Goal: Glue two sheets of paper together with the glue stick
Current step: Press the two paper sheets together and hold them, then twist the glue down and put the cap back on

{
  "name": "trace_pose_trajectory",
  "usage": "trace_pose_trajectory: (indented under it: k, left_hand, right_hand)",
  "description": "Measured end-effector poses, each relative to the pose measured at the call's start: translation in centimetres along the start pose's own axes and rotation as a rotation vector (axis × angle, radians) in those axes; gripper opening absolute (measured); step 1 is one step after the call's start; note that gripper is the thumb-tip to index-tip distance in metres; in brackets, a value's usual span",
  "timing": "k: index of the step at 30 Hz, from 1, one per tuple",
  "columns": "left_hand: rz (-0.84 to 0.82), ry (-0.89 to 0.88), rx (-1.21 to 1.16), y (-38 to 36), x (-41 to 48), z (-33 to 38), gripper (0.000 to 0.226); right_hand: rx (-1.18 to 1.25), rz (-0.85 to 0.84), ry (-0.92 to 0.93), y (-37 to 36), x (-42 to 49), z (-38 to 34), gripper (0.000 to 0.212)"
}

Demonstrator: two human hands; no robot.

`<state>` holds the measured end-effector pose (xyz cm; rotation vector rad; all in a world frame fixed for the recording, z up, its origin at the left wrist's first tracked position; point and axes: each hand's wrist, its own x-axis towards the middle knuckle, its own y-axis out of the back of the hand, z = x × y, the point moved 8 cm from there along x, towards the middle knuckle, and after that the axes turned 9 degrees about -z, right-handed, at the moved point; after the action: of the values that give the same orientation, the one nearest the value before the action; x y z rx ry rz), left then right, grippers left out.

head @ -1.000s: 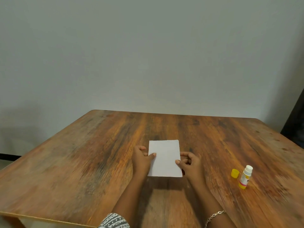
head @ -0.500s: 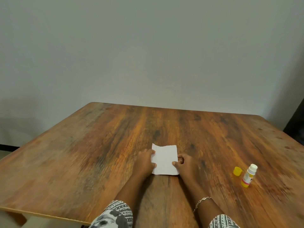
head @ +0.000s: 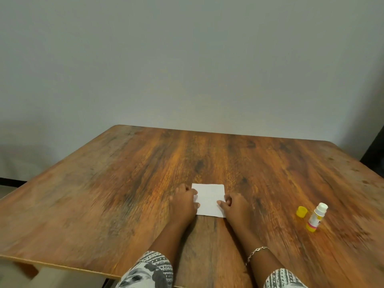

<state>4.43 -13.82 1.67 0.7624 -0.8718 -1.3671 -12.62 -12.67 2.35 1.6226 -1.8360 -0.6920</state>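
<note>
A small white paper lies flat on the wooden table, near the front middle. I cannot tell whether it is one sheet or two stacked. My left hand rests on its left edge, fingers curled with the thumb on the sheet. My right hand presses the right edge with thumb and fingertips. A glue stick stands uncapped at the right, white tip up, yellow base down. Its yellow cap sits just left of it.
A plain grey wall rises behind the table's far edge. A dark object stands at the far right beyond the table. The table's front left corner is close to me.
The view has tilted up and the paper now sits lower in frame and lies flat, its raised far corner settled. Both hands stay on its side edges.
</note>
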Motion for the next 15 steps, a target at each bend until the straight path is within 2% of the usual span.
trace_pose_trajectory:
  k: [4, 8, 15]
  left_hand:
    - [0.135, -0.106, -0.03, 0.2, -2.1, 2.6, 0.029]
    - [0.175, -0.247, -0.082, -1.0, -3.9, 5.8, 0.023]
    - [0.173, -0.338, -0.142, -2.4, -5.1, 9.5, 0.024]
  right_hand:
    - [0.184, 0.019, 0.027, 1.3, -1.1, 0.7, 0.007]
    - [0.223, -0.009, 0.073, 3.1, -3.4, 2.1, 0.007]
    - [0.239, 0.0, 0.069, 7.8, -6.7, 6.0, 0.008]
